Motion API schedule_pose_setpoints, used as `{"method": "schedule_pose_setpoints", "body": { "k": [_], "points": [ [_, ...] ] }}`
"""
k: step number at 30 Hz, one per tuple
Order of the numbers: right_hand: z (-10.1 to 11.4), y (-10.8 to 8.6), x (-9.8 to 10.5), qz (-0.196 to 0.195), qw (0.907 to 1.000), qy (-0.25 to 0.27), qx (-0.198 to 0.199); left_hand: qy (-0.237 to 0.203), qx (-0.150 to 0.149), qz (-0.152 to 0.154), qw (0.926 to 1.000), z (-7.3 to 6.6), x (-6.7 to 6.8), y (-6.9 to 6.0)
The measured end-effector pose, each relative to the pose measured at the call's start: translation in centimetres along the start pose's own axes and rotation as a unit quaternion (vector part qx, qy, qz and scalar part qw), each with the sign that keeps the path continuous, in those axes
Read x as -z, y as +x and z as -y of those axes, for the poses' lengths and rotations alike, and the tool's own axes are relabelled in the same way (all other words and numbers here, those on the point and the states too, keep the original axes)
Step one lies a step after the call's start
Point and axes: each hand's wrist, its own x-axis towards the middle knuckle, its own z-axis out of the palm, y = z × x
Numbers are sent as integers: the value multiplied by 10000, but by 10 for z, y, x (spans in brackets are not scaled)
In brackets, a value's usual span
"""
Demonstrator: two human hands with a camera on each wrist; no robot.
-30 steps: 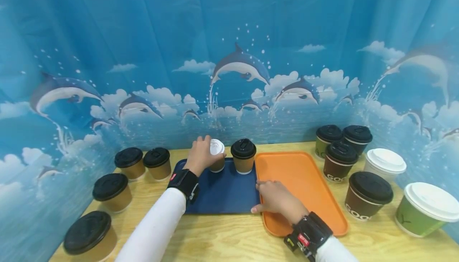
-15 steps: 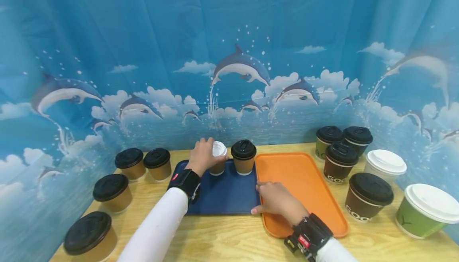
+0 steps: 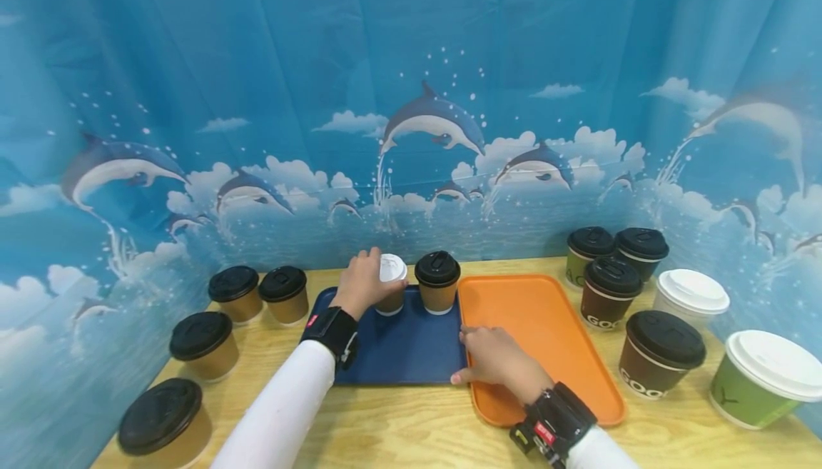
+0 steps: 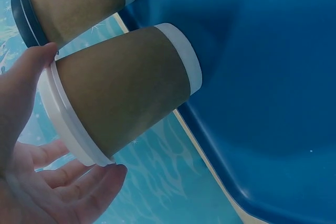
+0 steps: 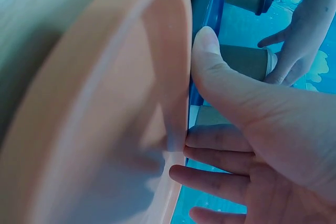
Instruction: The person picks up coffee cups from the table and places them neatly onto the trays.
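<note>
In the head view my left hand (image 3: 366,283) holds a brown paper cup with a white lid (image 3: 392,269) at the back of a blue tray (image 3: 404,355). The left wrist view has thumb and fingers round the cup's lid (image 4: 68,121), and its base (image 4: 186,59) at the tray surface. Right beside it on the same tray stands a brown cup with a black lid (image 3: 437,283). My right hand (image 3: 497,358) rests where the blue tray meets an orange tray (image 3: 539,326). Its thumb (image 5: 210,56) and fingers (image 5: 215,179) lie fairly straight along the tray edges.
On the left of the wooden table (image 3: 379,426) stand several brown cups with black lids (image 3: 282,294). Along the right are dark brown cups (image 3: 658,351), green cups (image 3: 760,376) and a white-lidded cup (image 3: 690,294). A dolphin-print curtain (image 3: 411,98) hangs behind the table.
My left hand and the white-lidded cup have shifted slightly right, nearer the black-lidded cup, then stayed almost still. The right hand keeps its place.
</note>
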Motion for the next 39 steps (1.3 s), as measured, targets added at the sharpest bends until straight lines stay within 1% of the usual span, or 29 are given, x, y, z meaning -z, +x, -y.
{"method": "schedule_pose_setpoints", "body": {
  "k": [9, 14, 19, 25, 27, 29, 32, 34, 36, 39],
  "points": [
    [1, 1, -1, 15, 9999, -141, 29, 61, 49, 9, 10000, -4, 3, -4],
    [2, 1, 1, 62, 9999, -134, 81, 101, 53, -80, 9999, -2, 4, -6],
    [4, 0, 3, 57, 9999, -71, 97, 246, 6, -143, 9996, 0, 2, -9],
    [5, 0, 4, 55, 9999, -90, 105, 71, 84, -192, 9998, 6, 4, -11],
    [4, 0, 3, 47, 9999, -80, 119, 12, 109, -228, 9997, 8, 7, -13],
    [4, 0, 3, 29, 9999, -53, 123, 11, 61, -335, 9994, 10, 11, -16],
    [3, -1, 3, 12, 9999, -16, 122, -4, -40, -584, 9983, 17, 20, -21],
    [2, -1, 3, 11, 9999, 3, 131, 32, -12, -792, 9969, 24, 26, -24],
    [1, -2, 2, 27, 9999, 15, 142, -11, 101, -999, 9950, 36, 32, -27],
    [0, -2, 1, 45, 9999, 27, 136, 42, 415, -1182, 9921, 58, 37, -31]
  ]
}}
